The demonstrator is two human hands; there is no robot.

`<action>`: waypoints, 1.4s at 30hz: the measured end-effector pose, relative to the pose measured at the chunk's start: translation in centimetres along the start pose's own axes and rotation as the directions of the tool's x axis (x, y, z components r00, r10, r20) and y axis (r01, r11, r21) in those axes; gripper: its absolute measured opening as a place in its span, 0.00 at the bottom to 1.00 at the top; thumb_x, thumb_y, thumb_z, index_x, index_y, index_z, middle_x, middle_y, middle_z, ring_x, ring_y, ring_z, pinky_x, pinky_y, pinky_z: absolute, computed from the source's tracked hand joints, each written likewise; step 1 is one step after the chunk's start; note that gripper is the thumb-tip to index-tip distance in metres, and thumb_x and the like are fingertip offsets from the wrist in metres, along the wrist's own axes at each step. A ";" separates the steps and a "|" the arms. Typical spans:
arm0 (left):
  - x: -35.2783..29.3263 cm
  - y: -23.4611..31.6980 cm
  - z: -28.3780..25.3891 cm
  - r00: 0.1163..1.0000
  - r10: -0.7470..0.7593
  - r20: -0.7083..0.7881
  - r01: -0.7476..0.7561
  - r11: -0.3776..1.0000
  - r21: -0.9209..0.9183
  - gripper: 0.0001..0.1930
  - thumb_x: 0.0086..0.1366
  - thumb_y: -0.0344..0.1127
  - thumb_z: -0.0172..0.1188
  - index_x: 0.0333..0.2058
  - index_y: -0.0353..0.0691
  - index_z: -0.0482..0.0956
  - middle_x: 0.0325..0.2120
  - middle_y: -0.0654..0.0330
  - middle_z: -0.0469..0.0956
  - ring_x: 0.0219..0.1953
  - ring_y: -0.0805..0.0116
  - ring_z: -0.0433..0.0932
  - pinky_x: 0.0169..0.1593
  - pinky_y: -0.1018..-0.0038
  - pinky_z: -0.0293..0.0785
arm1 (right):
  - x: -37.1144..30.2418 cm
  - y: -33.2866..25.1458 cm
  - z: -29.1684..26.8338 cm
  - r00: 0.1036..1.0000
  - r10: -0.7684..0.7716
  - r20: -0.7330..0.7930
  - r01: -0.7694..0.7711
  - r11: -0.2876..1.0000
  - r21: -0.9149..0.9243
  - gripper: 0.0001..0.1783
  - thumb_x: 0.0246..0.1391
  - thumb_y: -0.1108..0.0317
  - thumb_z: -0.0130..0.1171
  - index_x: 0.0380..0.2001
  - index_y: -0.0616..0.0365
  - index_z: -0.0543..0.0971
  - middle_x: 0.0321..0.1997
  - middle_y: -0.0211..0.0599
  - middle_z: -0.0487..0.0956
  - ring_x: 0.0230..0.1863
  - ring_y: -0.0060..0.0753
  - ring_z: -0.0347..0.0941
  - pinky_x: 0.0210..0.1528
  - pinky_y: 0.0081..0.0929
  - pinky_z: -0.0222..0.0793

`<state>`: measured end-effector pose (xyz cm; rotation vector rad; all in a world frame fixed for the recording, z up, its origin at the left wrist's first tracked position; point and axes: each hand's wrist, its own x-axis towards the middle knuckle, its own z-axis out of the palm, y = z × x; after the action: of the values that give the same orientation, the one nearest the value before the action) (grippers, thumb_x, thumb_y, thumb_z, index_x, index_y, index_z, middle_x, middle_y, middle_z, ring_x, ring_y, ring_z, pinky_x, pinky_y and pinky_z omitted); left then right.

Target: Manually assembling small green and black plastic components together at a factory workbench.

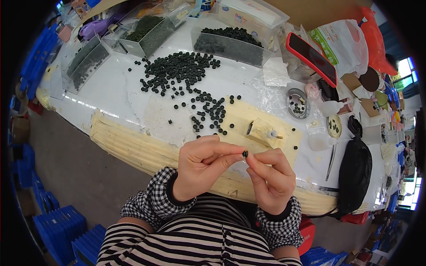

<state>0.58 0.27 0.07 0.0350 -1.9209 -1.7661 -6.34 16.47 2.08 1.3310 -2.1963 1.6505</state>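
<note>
Dark green, a small round piece (245,153) sits pinched between the fingertips of both hands just above the near edge of the white surface (115,91). The left hand (202,166) curls its thumb and forefinger toward the piece from one side, the other fingers folded in; the right hand (271,179) meets it from the other side with its fingertips drawn together, so both are nearly closed around this one small part. Checked sleeves cover both wrists. Beyond the hands lies a pale yellow block (255,124) with a small jig (262,132) on it. A loose scatter of the same dark pieces (179,71) spreads across the middle of the surface, thinning toward the block. Along the far edge stand clear bins (228,46) filled with more of them. Toward the right edge lie a red phone (310,57), a small round tin (297,103), tweezers (331,162) and a black pouch (355,170).
</note>
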 end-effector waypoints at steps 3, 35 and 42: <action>0.0 0.0 0.0 1.000 0.005 -0.001 -0.005 1.000 0.003 0.10 0.55 0.23 0.67 0.37 0.39 0.85 0.14 0.72 0.61 0.17 0.84 0.56 0.21 0.82 0.50 | 0.0 0.0 -0.1 1.000 0.000 0.015 0.000 1.000 -0.009 0.21 0.42 0.82 0.66 0.43 0.58 0.83 0.33 0.33 0.78 0.31 0.30 0.71 0.33 0.22 0.67; 0.1 0.3 0.0 0.996 0.085 0.008 -0.085 0.993 0.080 0.11 0.54 0.22 0.67 0.38 0.37 0.84 0.14 0.67 0.66 0.16 0.81 0.60 0.20 0.81 0.54 | 0.0 0.0 -0.2 1.000 -0.004 -0.002 0.004 1.000 -0.005 0.21 0.42 0.82 0.66 0.44 0.58 0.83 0.34 0.33 0.78 0.32 0.30 0.70 0.33 0.23 0.66; 0.1 0.4 -0.1 0.996 0.086 0.008 -0.086 0.991 0.106 0.12 0.54 0.22 0.67 0.38 0.38 0.84 0.14 0.68 0.64 0.16 0.80 0.58 0.20 0.81 0.52 | 0.0 0.0 -0.1 1.000 -0.015 -0.009 0.014 1.000 -0.018 0.21 0.42 0.82 0.66 0.43 0.57 0.83 0.33 0.33 0.78 0.32 0.30 0.71 0.33 0.23 0.66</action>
<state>0.60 0.20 0.46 -0.0130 -1.9872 -1.6080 -6.39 16.57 2.16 1.3293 -2.1861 1.6245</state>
